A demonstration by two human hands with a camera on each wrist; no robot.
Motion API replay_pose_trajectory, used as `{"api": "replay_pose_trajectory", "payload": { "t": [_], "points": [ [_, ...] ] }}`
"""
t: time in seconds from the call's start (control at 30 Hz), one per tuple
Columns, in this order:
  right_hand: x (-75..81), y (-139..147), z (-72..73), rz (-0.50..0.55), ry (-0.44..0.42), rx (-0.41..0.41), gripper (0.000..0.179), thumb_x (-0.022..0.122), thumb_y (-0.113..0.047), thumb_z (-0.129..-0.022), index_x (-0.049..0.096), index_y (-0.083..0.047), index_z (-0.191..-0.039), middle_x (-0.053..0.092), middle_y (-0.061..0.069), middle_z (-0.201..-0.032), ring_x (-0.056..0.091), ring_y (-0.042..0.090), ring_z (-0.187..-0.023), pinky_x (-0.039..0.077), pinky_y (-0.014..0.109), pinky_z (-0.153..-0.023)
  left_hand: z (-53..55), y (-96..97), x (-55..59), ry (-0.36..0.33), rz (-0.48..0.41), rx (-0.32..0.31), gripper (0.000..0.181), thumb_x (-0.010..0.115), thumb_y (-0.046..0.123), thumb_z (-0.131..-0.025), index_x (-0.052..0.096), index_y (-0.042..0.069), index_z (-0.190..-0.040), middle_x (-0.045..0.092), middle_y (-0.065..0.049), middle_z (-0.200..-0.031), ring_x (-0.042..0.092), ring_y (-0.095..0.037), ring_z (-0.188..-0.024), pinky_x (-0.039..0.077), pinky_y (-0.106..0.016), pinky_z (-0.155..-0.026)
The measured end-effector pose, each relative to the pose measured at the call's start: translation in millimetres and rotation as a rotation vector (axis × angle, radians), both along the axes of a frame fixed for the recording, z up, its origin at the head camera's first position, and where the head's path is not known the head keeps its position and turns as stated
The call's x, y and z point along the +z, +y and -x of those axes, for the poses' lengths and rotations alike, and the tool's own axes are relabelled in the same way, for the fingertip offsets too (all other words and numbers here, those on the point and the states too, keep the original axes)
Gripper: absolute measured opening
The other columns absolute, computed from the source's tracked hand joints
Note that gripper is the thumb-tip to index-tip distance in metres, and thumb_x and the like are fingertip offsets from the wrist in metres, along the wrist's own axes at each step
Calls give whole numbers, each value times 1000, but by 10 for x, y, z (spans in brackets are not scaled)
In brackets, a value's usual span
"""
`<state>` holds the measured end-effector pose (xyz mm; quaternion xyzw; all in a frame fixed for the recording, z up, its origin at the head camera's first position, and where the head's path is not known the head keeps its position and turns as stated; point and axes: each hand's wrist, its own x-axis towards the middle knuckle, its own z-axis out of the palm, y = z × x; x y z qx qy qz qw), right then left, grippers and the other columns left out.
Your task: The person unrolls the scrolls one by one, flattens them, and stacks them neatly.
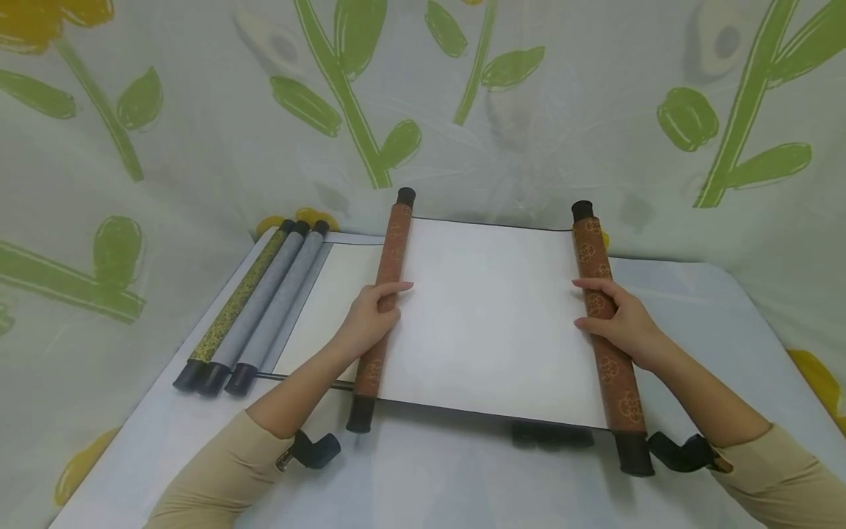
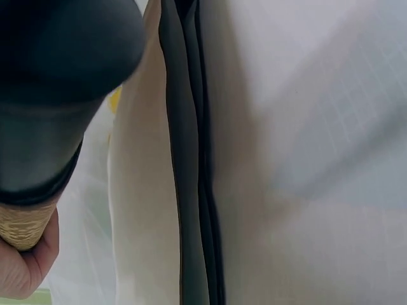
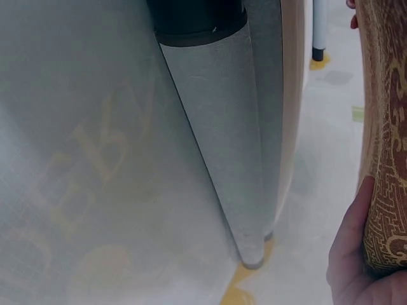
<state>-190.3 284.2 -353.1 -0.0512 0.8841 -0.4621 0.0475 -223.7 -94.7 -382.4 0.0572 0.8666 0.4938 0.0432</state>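
A brown scroll with gold flower patterns and black end caps is spread between my hands, raised over the table. Its white sheet [image 1: 489, 316] stretches from the left roll [image 1: 371, 367] to the right roll [image 1: 617, 375]. My left hand [image 1: 370, 316] grips the left roll near its middle, thumb and fingers on either side. On the right roll, my right hand [image 1: 624, 319] holds on the same way. Underneath lies another unrolled scroll with a cream sheet [image 1: 330, 308], mostly covered. That lower scroll's grey roll [image 3: 216, 114] with a black cap appears in the right wrist view.
At the table's left lie a yellow-green patterned rolled scroll [image 1: 244, 290] and grey rolls [image 1: 261, 297] beside it. The pale tabletop [image 1: 687, 316] extends to the right. A white curtain [image 1: 568, 162] with green leaf prints hangs behind.
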Motion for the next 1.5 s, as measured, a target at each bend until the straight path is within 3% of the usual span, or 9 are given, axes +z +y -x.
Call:
{"api": "replay_pose_trajectory", "payload": {
  "t": [0.3,0.43,0.53,0.73,0.83,1.17,1.4,1.5],
  "points": [
    [-5,54,1,-54,17,13,61,50,3,-85,32,-4,-143,24,28,-148,38,38,-116,42,28,-75,-3,-75,-25,-4,80,-16,47,47,2,-89,56,19,-131,42,-19,-127,44,-30,-110,43,-41,-85],
    [-3,64,4,-68,11,27,61,48,4,-85,31,-4,-144,22,30,-148,34,39,-121,41,40,-82,-6,-85,-20,-7,99,-19,47,47,3,-89,55,19,-133,42,-20,-125,44,-30,-106,44,-37,-78],
    [-5,76,5,-85,21,22,60,48,3,-85,32,-3,-143,22,31,-148,32,40,-123,38,45,-85,2,-92,-18,-2,89,-22,48,48,3,-89,54,19,-134,42,-19,-128,44,-31,-110,44,-40,-81],
    [0,66,-13,-61,11,-17,66,67,-19,-88,34,-5,-143,25,28,-148,35,42,-124,40,39,-84,26,-153,-21,-19,38,4,45,65,14,-89,56,23,-132,45,-16,-132,41,-32,-126,41,-51,-97],
    [1,57,-14,-44,9,-14,69,70,-21,-86,34,-6,-143,25,26,-148,35,42,-124,40,40,-85,27,-185,-13,-34,34,13,48,68,14,-87,56,23,-132,43,-15,-137,36,-33,-133,35,-54,-103],
    [-8,79,-21,-33,29,16,59,60,-10,-91,33,-5,-143,24,27,-148,33,42,-127,40,41,-86,22,-238,4,-14,38,1,45,54,5,-90,56,21,-132,42,-16,-138,39,-32,-130,41,-50,-99],
    [-10,141,-14,-61,2,18,53,52,-6,-93,33,-4,-143,21,29,-150,26,45,-134,33,56,-96,24,-303,-3,25,58,4,44,49,2,-89,57,18,-130,42,-13,-141,36,-30,-133,39,-48,-100],
    [-5,175,-4,-100,-13,21,51,46,-6,-94,35,-4,-143,20,28,-151,22,44,-137,34,48,-101,34,-324,-17,26,67,5,43,47,3,-90,59,18,-128,45,-15,-136,42,-30,-124,43,-45,-93]
  ]
}}
